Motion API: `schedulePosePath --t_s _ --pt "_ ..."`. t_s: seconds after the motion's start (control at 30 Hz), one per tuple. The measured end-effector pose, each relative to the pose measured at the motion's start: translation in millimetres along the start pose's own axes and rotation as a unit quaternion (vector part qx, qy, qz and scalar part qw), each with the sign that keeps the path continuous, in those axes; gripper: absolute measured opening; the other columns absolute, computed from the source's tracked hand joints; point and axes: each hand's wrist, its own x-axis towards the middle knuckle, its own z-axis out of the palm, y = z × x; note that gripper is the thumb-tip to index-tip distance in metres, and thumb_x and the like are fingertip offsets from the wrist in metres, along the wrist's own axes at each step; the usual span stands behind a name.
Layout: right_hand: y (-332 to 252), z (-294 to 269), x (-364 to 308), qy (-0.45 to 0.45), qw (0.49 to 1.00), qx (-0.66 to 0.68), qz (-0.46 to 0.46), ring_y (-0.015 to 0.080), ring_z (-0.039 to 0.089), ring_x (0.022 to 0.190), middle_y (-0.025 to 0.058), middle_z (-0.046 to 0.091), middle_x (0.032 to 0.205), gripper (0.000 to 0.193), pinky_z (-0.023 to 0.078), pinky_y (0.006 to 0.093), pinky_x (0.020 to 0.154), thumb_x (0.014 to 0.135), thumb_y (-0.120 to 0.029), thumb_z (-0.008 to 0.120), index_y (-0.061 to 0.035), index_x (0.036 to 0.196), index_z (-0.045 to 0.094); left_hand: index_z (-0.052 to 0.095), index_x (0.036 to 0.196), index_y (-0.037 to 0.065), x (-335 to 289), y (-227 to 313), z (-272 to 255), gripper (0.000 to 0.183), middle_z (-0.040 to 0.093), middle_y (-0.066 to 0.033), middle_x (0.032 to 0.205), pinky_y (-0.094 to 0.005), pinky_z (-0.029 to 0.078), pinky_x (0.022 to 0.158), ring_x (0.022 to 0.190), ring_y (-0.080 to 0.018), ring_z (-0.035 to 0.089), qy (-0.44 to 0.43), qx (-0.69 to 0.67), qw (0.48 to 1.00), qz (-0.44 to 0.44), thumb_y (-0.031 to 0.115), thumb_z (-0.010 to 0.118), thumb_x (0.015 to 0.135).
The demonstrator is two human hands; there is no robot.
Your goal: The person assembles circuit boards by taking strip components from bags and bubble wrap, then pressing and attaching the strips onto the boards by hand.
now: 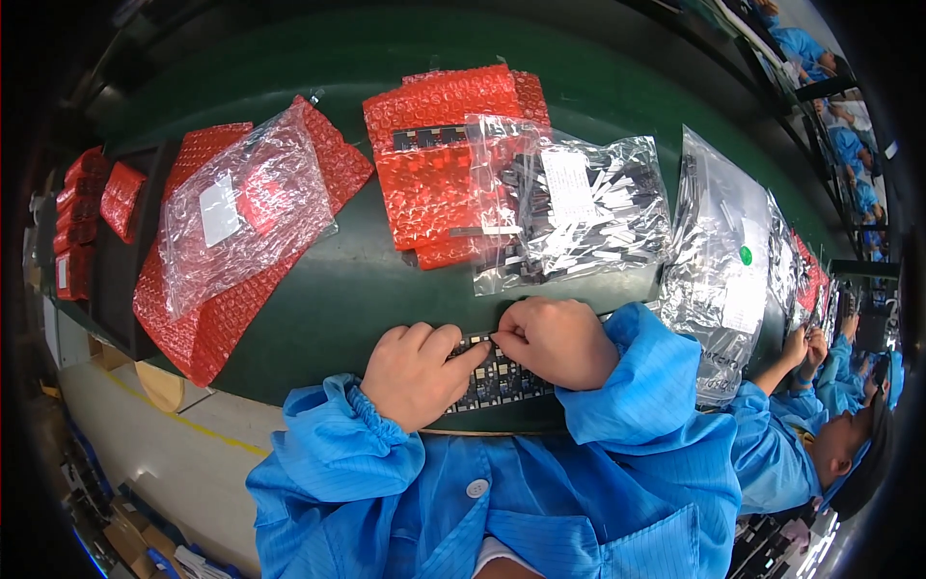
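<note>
Handwork on a populated circuit-board panel [506, 378], the landmark for all places given here. Far to the left of the panel, red bubble-wrapped packets [77, 227] stand in a row beside a black tray [114, 289]. Nearer, but well apart from the panel on the same side, a clear plastic bag [188, 265] with a white label lies over red bubble wrap [198, 343] on the green surface [338, 275]. At the panel's left end, the left hand [410, 376] lies palm down, its forefinger reaching over the components; the thumb is hidden, so how firm this grip is cannot be told. Beyond the panel, red bubble-wrap pouches [405, 198] carry a dark board strip [429, 139]. The panel itself lies at the near edge of the surface, between and partly under both hands. At its far edge, the right hand [559, 338] brings thumb and forefinger close together; whether this grip has hold of anything small is not discernible. Beyond and to the right lies a clear bag of black and white strips [617, 207]; farther right, a second clear bag [709, 289] bears a green dot. For good handling, the panel is best kept flat and steadied by its margins, the left fingers bearing lightly between components while the right fingertips work without twisting or bending the board.
</note>
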Motion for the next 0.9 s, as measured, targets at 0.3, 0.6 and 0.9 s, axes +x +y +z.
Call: schedulePosePath --t_s 0.3,0.6,0.9 --pt "-1.6 0.7 0.2 0.007 1.000 -0.030 0.002 0.0291 0.061 0.064 0.0115 0.061 0.071 0.014 0.049 0.0376 0.058 0.072 -0.020 0.059 -0.0072 0.072 0.063 0.062 0.096 0.019 2.7 0.2 -4.8 0.031 0.050 0.0000 0.083 -0.0293 0.043 0.062 0.075 -0.0167 0.051 -0.037 0.010 0.999 -0.007 0.018 0.062 0.065" --pt "1.5 -0.4 5.3 -0.028 0.999 -0.018 0.005 0.0272 0.060 0.061 0.0089 0.061 0.067 0.012 0.048 0.0366 0.057 0.071 -0.021 0.061 -0.0092 0.070 0.063 0.063 0.096 0.019 0.5 1.1 -3.0 0.032 0.048 -0.0004 0.080 -0.0294 0.042 0.060 0.071 -0.0171 0.049 -0.031 0.010 0.999 -0.003 0.016 0.063 0.063" --pt "3.5 -2.1 8.1 -0.059 0.998 0.000 0.012 0.0274 0.060 0.063 0.0090 0.062 0.069 0.015 0.049 0.0367 0.058 0.072 -0.024 0.061 -0.0091 0.074 0.064 0.063 0.096 0.019 0.1 0.9 -2.0 0.034 0.046 -0.0013 0.076 -0.0307 0.042 0.059 0.067 -0.0183 0.048 -0.010 0.002 1.000 -0.002 0.015 0.063 0.062"
